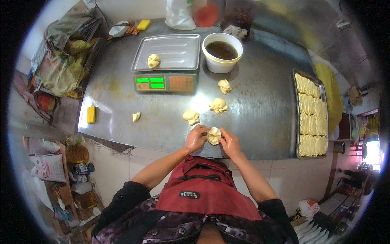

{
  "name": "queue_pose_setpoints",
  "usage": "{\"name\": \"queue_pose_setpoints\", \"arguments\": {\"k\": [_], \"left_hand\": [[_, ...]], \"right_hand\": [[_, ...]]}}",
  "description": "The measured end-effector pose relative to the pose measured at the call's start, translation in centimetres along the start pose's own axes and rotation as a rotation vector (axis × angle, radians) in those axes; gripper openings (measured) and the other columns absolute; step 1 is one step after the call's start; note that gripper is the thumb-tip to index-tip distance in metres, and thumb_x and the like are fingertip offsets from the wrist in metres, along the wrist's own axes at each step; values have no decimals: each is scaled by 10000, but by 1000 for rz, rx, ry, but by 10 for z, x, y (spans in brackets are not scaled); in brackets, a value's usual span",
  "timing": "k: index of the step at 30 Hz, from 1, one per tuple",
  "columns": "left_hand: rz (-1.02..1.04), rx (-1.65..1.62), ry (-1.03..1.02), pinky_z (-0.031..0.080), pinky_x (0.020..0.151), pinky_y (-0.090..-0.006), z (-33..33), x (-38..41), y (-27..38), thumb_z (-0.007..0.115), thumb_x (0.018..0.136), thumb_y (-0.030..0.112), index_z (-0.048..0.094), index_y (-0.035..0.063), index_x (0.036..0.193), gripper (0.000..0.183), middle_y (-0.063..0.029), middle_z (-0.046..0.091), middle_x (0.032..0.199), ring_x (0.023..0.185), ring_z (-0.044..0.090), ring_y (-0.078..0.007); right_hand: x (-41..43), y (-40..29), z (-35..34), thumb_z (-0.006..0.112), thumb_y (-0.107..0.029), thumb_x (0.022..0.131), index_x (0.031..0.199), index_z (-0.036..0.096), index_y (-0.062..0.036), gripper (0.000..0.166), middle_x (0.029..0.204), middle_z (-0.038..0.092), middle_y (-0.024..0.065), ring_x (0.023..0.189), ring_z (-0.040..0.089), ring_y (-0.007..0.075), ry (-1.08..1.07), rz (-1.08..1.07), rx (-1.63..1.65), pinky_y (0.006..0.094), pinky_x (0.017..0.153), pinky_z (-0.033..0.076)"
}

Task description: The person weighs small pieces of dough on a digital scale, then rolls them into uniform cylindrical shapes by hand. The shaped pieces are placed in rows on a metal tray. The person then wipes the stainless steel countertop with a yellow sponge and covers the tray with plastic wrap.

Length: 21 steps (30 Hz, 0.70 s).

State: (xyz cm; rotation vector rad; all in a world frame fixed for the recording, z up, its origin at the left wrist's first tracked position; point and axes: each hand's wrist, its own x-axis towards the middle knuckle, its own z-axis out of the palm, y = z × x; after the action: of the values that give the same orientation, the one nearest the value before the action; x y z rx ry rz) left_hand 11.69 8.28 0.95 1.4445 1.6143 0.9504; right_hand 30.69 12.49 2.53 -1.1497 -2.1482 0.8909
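Observation:
Near the front edge of a metal table, my left hand and my right hand hold a lump of pale dough between their fingers from both sides. Just beyond my left hand lies another dough lump. Farther back are a third lump and a fourth. A small dough scrap sits off to the left. On the steel pan of a digital scale rests one more piece of dough, at the pan's front left.
A white bucket of dark liquid stands right of the scale. At the right edge, a metal tray holds rows of pale dough pieces. A yellow block lies far left; a white bowl and a plastic bag are at the back.

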Motion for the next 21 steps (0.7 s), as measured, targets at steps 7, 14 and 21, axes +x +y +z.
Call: {"name": "queue_pose_setpoints", "arguments": {"k": [7,14,21], "left_hand": [[358,209,-48,506,690,-348,-3,-7,10,656,730,43,594,33,1033,310,-121,578,933,774,599,-273],[267,364,21,492,607,-420,23,2,12,568,767,79,593,59,838,78,-110,559,791,719,596,-320],[222,399,-102,509,670,-396,15,10,-8,621,701,51,647,78,992,293,-137,634,899,748,616,-322]], "right_hand": [[-14,-16,10,673,-172,749,1005,552,-42,312,870,584,146,713,599,353,-22,-69,-266,409,619,494],[13,-13,17,613,-94,769,813,527,-24,119,810,591,170,703,586,383,-103,32,-285,459,598,471],[6,10,11,587,-101,789,1011,608,-35,232,820,621,180,711,599,366,-13,-37,-105,433,646,483]]}}
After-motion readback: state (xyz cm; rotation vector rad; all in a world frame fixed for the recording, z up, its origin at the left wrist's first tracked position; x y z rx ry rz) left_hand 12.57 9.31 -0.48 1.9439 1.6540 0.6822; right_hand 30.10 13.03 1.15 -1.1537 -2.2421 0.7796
